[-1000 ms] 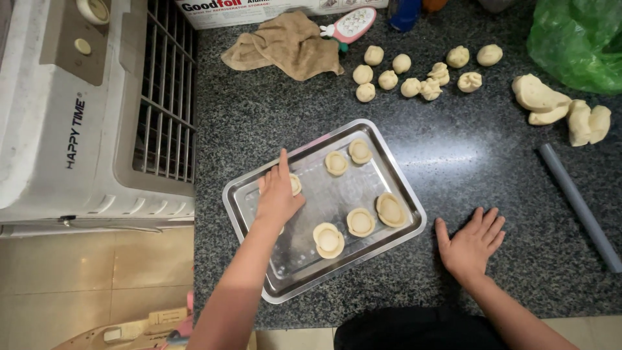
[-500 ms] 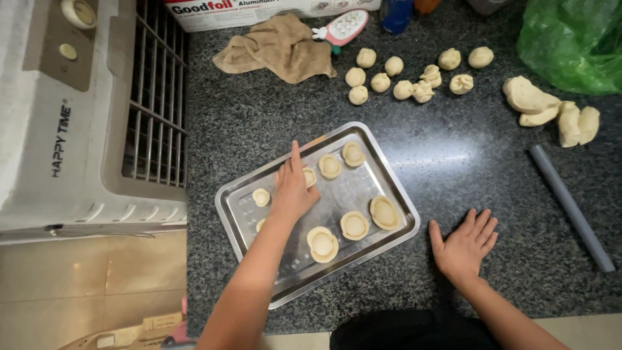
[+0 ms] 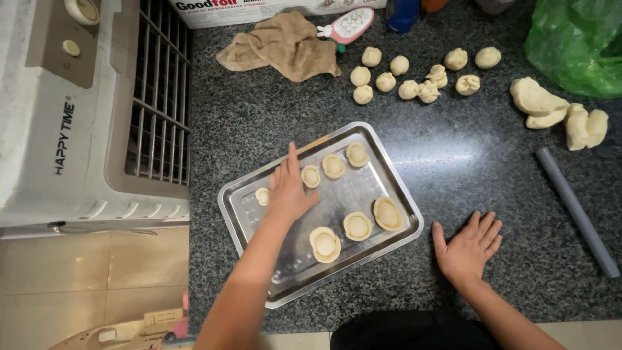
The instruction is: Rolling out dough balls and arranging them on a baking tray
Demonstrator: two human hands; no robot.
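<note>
Dough balls (image 3: 414, 74) beyond tray (image 3: 243, 214), cloth (image 3: 285, 48) behind

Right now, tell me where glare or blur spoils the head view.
Head view: a bright light patch glares on the dark counter right of the metal tray; the tray's bare floor shines dully; the left hand and dough cups stay sharp; straight edges bow slightly toward the frame's borders.

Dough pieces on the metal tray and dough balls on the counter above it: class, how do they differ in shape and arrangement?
The tray pieces are flattened discs with shallow centres; the counter balls are rounded lumps. The tray pieces lie spaced apart on the metal tray; the counter balls cluster loosely on the dark granite counter. Both are the same pale dough and small.
</note>
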